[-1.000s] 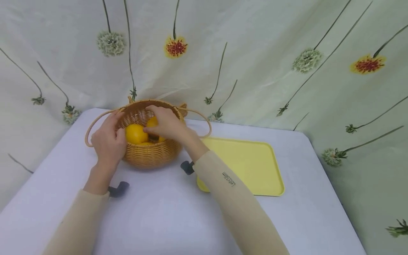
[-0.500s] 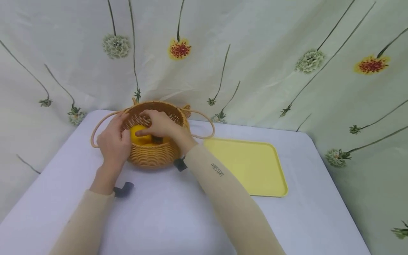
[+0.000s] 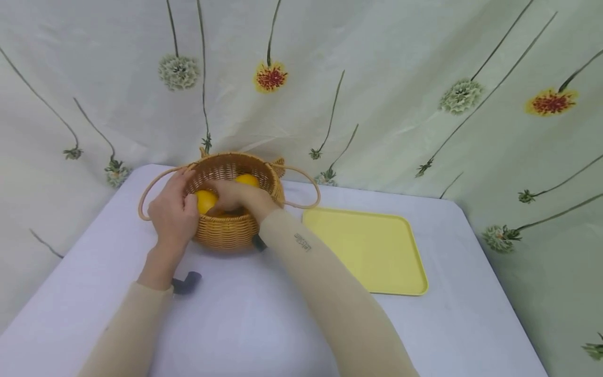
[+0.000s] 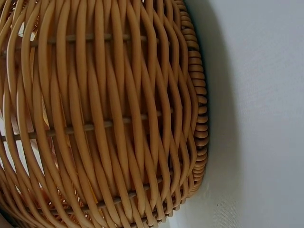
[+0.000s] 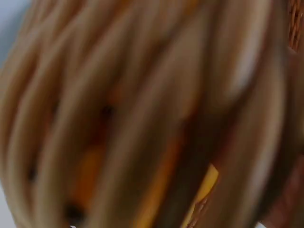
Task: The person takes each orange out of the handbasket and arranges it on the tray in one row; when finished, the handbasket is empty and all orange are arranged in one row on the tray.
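Observation:
A round wicker basket (image 3: 226,234) stands at the back left of the white table, with yellow-orange round fruits inside that look like oranges. My left hand (image 3: 174,212) grips its left rim. Down inside, my right hand (image 3: 231,196) has its thumb and fingers beside the left orange (image 3: 205,201); its fingertips are partly hidden, and I cannot tell whether they hold a fruit. Another orange (image 3: 247,180) shows behind the right hand. The left wrist view is filled by the woven wall (image 4: 104,104). Blurred weave (image 5: 142,95) lies close before the right wrist camera, orange colour showing through its gaps.
A shallow yellow tray (image 3: 372,251) lies right of the basket, partly behind the right sleeve (image 3: 320,277). Looped handles (image 3: 319,196) stick out at the basket's sides. A flower-printed cloth (image 3: 386,104) hangs behind the table.
The right hand has gone lower and deeper into the basket, uncovering the orange at the back right. The left hand keeps its hold on the rim. The whole head view has shifted slightly.

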